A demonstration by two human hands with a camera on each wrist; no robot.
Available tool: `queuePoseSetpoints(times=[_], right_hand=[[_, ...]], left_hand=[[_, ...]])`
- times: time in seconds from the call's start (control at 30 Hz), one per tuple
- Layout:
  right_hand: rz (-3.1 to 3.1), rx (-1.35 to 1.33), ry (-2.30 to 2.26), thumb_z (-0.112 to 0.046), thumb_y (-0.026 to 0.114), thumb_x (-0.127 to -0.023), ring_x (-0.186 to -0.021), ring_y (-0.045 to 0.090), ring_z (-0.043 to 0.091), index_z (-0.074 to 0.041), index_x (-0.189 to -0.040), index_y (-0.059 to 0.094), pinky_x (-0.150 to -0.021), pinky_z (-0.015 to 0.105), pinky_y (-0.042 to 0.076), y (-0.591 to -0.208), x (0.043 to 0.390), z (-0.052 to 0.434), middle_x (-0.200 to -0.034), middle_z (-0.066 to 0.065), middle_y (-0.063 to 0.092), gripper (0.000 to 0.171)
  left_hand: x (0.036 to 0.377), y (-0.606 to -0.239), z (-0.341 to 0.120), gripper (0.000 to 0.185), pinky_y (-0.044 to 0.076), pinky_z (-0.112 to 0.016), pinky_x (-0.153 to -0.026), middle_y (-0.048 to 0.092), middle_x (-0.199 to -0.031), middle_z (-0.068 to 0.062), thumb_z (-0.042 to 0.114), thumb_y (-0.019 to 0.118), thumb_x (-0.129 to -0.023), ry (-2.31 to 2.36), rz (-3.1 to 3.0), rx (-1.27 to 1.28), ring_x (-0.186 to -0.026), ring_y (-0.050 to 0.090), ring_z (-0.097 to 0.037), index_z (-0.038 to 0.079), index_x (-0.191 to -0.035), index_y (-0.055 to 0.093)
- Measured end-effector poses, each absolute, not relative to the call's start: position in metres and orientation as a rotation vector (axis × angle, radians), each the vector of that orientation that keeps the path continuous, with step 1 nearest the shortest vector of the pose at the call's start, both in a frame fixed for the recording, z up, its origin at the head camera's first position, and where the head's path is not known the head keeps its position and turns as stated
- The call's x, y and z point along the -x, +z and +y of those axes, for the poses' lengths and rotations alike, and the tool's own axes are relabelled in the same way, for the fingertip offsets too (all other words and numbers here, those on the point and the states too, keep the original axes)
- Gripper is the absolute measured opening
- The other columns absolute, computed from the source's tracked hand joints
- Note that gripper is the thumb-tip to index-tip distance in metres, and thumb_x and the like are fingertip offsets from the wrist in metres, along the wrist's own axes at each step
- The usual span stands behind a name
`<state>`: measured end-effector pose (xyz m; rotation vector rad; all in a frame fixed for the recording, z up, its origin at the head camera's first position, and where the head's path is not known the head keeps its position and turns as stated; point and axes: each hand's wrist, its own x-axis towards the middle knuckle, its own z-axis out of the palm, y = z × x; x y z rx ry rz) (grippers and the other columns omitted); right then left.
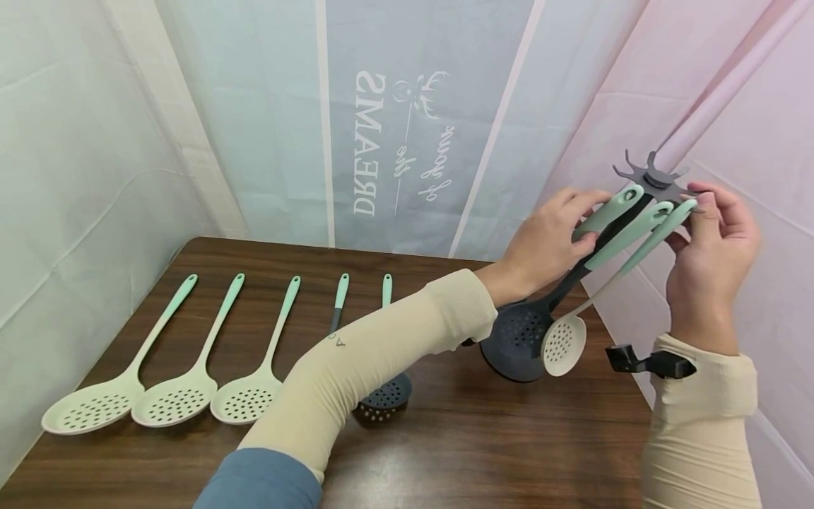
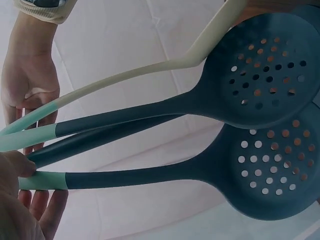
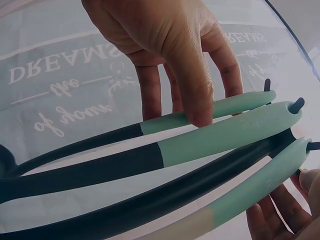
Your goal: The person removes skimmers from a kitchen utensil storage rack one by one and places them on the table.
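Note:
My left hand (image 1: 553, 240) pinches the mint handle of a dark skimmer (image 2: 270, 170), whose handle end hangs on a hook of a dark utensil rack (image 1: 658, 178). A second dark skimmer (image 2: 265, 70) hangs beside it, its bowl overlapping the first in the head view. Nearest my right hand is a cream skimmer (image 1: 563, 345) with a small perforated bowl and a mint handle, on another hook. My right hand (image 1: 712, 261) pinches the rack at its hooks, right by the end of that handle. The rack's dark pole (image 3: 200, 185) runs down between the handles.
Three cream skimmers (image 1: 174, 399) lie in a row on the left of the wooden table (image 1: 483, 452). Further right lie dark utensils (image 1: 386, 393) with mint handles, partly behind my left sleeve. Printed fabric (image 1: 407, 42) hangs at the back, pink fabric (image 1: 763, 127) on the right.

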<state>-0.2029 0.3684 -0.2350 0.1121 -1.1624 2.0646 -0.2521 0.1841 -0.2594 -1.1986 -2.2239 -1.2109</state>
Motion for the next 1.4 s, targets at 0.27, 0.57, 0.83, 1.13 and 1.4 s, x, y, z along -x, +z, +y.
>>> queuePoseSetpoints(times=[0.27,0.57,0.83,1.13,1.4], right_hand=[[-1.161,-0.113,2.061,0.004,0.075,-0.089,-0.068,0.068,0.027,0.019,-0.115,0.061,-0.056,0.031,0.06,-0.234,0.205,0.368,-0.088,0.02,0.066,0.034],[-1.168,-0.106,2.059,0.003,0.075,-0.089,-0.068,0.068,0.027,0.019,-0.115,0.062,-0.056,0.031,0.06,-0.233,0.207,0.367,-0.088,0.02,0.066,0.033],[-1.178,-0.096,2.051,0.001,0.077,-0.088,-0.069,0.069,0.027,0.019,-0.117,0.061,-0.057,0.031,0.061,-0.232,0.208,0.366,-0.087,0.02,0.066,0.038],[-1.189,-0.078,2.047,0.0,0.078,-0.088,-0.069,0.068,0.027,0.018,-0.116,0.062,-0.057,0.031,0.061,-0.231,0.21,0.367,-0.085,0.02,0.067,0.037],[-1.192,-0.073,2.043,-0.001,0.079,-0.087,-0.069,0.068,0.026,0.018,-0.116,0.062,-0.058,0.031,0.061,-0.231,0.21,0.367,-0.086,0.02,0.068,0.039]], left_hand=[[0.258,-0.255,0.178,0.049,0.041,-0.008,-0.089,0.062,-0.133,-0.003,0.012,0.068,-0.098,-1.13,-2.208,1.209,-0.115,0.059,-0.009,0.012,-0.146,0.057],[0.261,-0.247,0.169,0.053,0.041,-0.008,-0.089,0.066,-0.127,0.0,0.012,0.067,-0.098,-1.057,-2.235,1.289,-0.108,0.059,-0.007,0.012,-0.149,0.053],[0.259,-0.237,0.165,0.054,0.039,-0.007,-0.09,0.061,-0.137,0.001,0.015,0.064,-0.101,-1.075,-2.354,1.316,-0.11,0.057,-0.004,0.013,-0.152,0.048],[0.25,-0.231,0.166,0.057,0.041,-0.007,-0.079,0.064,-0.125,0.001,0.018,0.067,-0.1,-1.207,-2.386,1.31,-0.099,0.058,-0.001,0.012,-0.153,0.046],[0.249,-0.23,0.166,0.057,0.042,-0.006,-0.078,0.064,-0.121,0.002,0.017,0.068,-0.1,-1.269,-2.383,1.284,-0.097,0.058,0.001,0.013,-0.153,0.047]])
